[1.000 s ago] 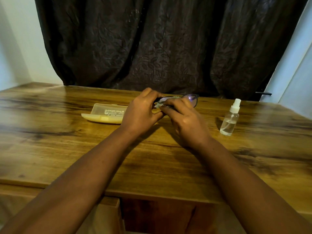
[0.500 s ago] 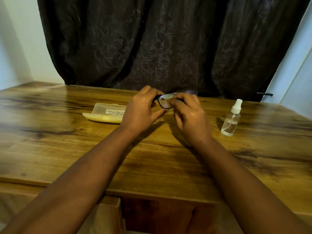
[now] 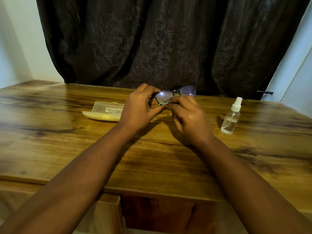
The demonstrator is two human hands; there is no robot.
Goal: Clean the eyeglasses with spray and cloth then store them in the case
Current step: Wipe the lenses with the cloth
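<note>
Dark-framed eyeglasses (image 3: 187, 90) are held upright above the far middle of the wooden table (image 3: 67, 142). My left hand (image 3: 138, 108) grips their left end. My right hand (image 3: 187, 117) pinches a small pale cloth (image 3: 163, 103) against the lower edge of the left lens. The yellowish eyeglass case (image 3: 104, 113) lies open on the table just left of my left hand, partly hidden by it. A clear spray bottle (image 3: 231, 118) with a white nozzle stands upright to the right of my right hand.
A dark patterned curtain (image 3: 168, 44) hangs behind the table's far edge. Pale walls stand at both sides. The near table edge runs across the lower part of the view, with a wooden drawer front beneath it.
The eyeglasses have been raised and turned so both lenses now face me. My right hand has slid the cloth down to the lower edge of the left lens.
</note>
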